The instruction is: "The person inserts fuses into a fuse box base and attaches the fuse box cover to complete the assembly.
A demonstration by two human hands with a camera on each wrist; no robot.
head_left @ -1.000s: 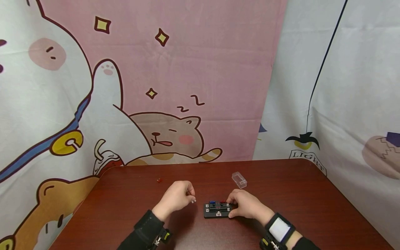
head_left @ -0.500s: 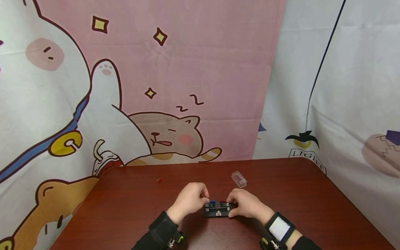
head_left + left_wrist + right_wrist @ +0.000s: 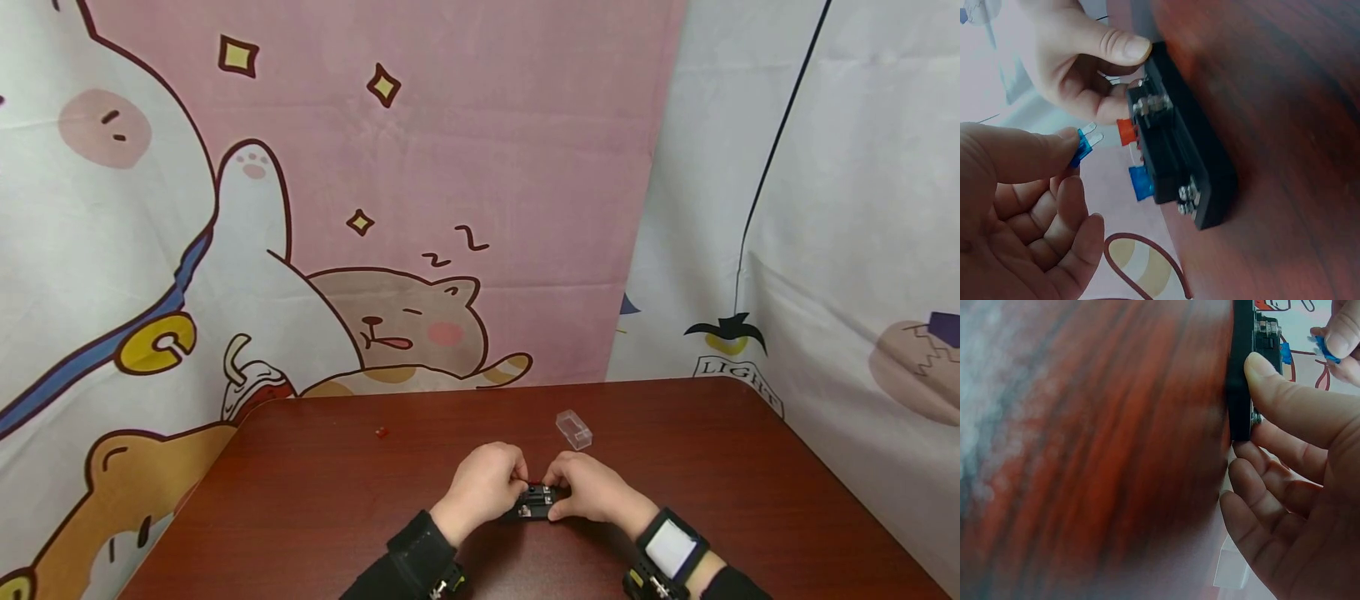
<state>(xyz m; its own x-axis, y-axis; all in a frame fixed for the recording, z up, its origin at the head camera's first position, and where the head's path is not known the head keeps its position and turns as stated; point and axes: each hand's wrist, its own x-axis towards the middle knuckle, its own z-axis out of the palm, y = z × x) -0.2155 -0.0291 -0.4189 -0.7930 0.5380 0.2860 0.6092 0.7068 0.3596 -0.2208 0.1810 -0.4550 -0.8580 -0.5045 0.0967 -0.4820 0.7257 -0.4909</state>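
Observation:
A black fuse block (image 3: pixel 537 505) with metal screw terminals lies on the table in front of me. At its right end my right hand (image 3: pixel 592 490) grips it, thumb on the near side and fingers behind. Thumb and fingertips of my left hand (image 3: pixel 486 483) pinch a blue blade fuse (image 3: pixel 1082 151), its two metal prongs pointing towards the block. In the left wrist view this fuse is held just off the block. An orange-red fuse (image 3: pixel 1126 132) and another blue fuse (image 3: pixel 1140 182) sit in the block's slots. From the head view, my left hand covers the block's left end.
A small transparent plastic box (image 3: pixel 574 430) lies behind my right hand. Tiny red pieces (image 3: pixel 382 432) are on the brown table (image 3: pixel 300 508) at the back left. A printed cartoon cloth (image 3: pixel 555 208) hangs beyond the table's far edge.
My left hand has moved right, from beside the fuse block to over it, carrying the blue fuse. My right hand stays at the block's right end.

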